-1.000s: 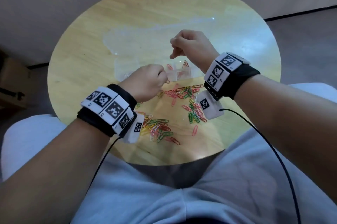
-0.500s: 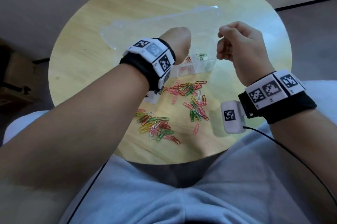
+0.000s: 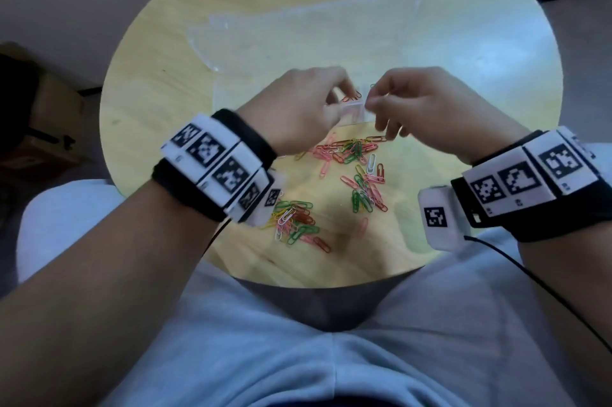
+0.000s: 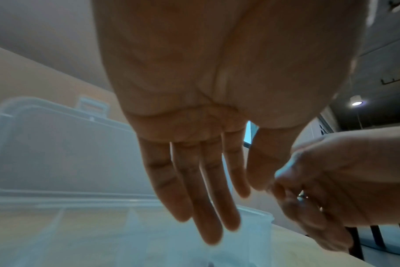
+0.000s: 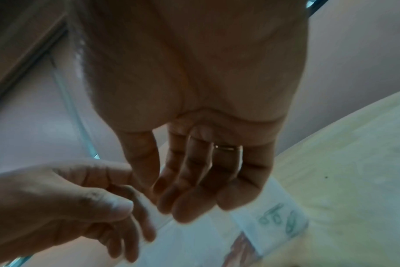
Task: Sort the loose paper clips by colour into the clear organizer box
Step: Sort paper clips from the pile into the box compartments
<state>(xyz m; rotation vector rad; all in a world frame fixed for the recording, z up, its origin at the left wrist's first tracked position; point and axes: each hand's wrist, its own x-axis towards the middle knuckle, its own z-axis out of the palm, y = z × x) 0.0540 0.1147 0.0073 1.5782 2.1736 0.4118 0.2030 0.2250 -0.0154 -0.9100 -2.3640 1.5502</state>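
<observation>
Colourful loose paper clips lie in two heaps (image 3: 357,158) (image 3: 294,221) on the round wooden table (image 3: 159,85). The clear organizer box (image 3: 245,98) stands just beyond them, its lid (image 3: 298,25) tipped back. Red clips (image 3: 352,97) lie in one compartment and green clips (image 5: 276,216) in the one beside it. My left hand (image 3: 331,102) hovers over the box with straight, empty fingers (image 4: 208,198). My right hand (image 3: 377,105) meets it fingertip to fingertip, its fingers (image 5: 194,189) loosely bent. I see no clip in either hand.
My lap sits against the table's near edge (image 3: 298,280). A cable (image 3: 530,277) trails from the right wrist unit. Bare tabletop lies left of the box and at the far right. A dark object (image 3: 29,128) stands on the floor to the left.
The right hand has swung in from the right and now meets the left hand over the box. The left forearm has dropped back toward me.
</observation>
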